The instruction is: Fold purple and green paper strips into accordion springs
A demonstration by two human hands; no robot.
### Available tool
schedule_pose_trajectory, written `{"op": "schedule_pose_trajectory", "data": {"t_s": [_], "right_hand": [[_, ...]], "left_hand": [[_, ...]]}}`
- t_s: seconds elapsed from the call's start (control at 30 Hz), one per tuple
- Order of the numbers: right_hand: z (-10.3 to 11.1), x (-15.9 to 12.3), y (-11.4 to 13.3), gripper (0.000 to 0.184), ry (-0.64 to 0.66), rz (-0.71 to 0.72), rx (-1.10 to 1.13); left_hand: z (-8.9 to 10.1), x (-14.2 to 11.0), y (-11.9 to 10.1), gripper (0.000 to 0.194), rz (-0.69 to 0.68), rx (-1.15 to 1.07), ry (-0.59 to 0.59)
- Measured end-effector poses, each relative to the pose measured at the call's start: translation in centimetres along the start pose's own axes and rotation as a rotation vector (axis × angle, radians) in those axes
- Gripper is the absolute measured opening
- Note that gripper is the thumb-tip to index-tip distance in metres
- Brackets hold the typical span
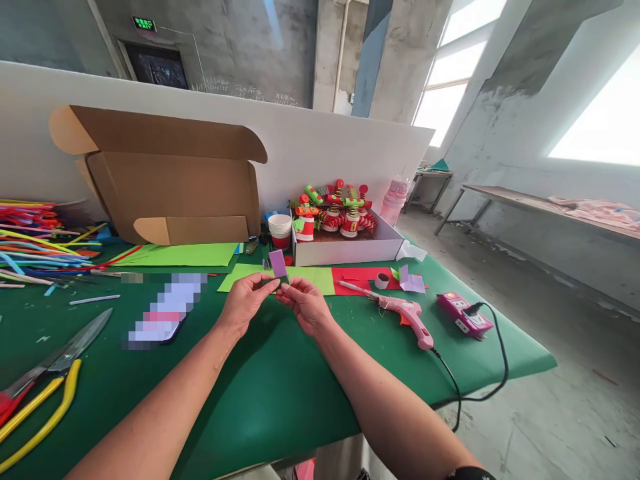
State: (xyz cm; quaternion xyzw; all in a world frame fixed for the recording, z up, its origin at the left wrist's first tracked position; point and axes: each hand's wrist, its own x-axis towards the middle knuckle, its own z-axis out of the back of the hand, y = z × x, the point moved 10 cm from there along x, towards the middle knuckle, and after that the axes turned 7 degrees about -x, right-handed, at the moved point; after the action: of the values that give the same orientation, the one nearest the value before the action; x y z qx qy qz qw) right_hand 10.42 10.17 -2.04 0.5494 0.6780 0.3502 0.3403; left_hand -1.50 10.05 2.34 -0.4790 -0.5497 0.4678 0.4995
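Both hands meet at the middle of the green table, pinching a small purple paper piece (278, 263) that stands upright above the fingertips. Its lower end looks dark green; whether that is a fold or a second piece I cannot tell. My left hand (246, 301) grips its lower left side between thumb and fingers. From the right, my right hand (306, 303) pinches its lower edge. Just behind the hands lie a light green paper sheet (315, 281) and a red sheet (345, 273). A pink glue gun (407, 313) rests to the right of them.
Yellow-handled shears (70, 393) and a phone (167, 310) lie left. Pipe cleaners (35, 240) heap at the far left by an open cardboard box (175, 187). Behind stand paper cups (280, 230) and a white tray (345, 253) of red-green figures. A corded power strip (463, 315) sits right.
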Motion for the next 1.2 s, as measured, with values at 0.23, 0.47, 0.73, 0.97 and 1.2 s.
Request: {"op": "schedule_pose_trajectory", "data": {"t_s": [0.23, 0.47, 0.73, 0.97, 1.2], "right_hand": [[1.1, -0.4, 2.1, 0.031, -0.116, 0.104, -0.271], [1.8, -0.4, 2.8, 0.027, -0.201, 0.171, -0.387], [1.7, -0.2, 2.2, 0.038, -0.18, 0.107, -0.236], [3.4, -0.1, 2.5, 0.037, -0.262, 0.116, -0.243], [1.9, 0.0, 1.6, 0.038, -0.144, 0.032, -0.273]], "left_hand": [[-0.3, 0.0, -0.7, 0.036, -0.081, 0.241, 0.038], [-0.7, -0.2, -0.6, 0.033, -0.083, 0.23, 0.061], [0.0, 0.2, -0.1, 0.038, -0.036, 0.125, 0.043], [0.6, 0.3, 0.2, 0.04, -0.012, 0.071, 0.005], [0.8, 0.4, 0.3, 0.037, -0.02, 0.101, -0.007]]}}
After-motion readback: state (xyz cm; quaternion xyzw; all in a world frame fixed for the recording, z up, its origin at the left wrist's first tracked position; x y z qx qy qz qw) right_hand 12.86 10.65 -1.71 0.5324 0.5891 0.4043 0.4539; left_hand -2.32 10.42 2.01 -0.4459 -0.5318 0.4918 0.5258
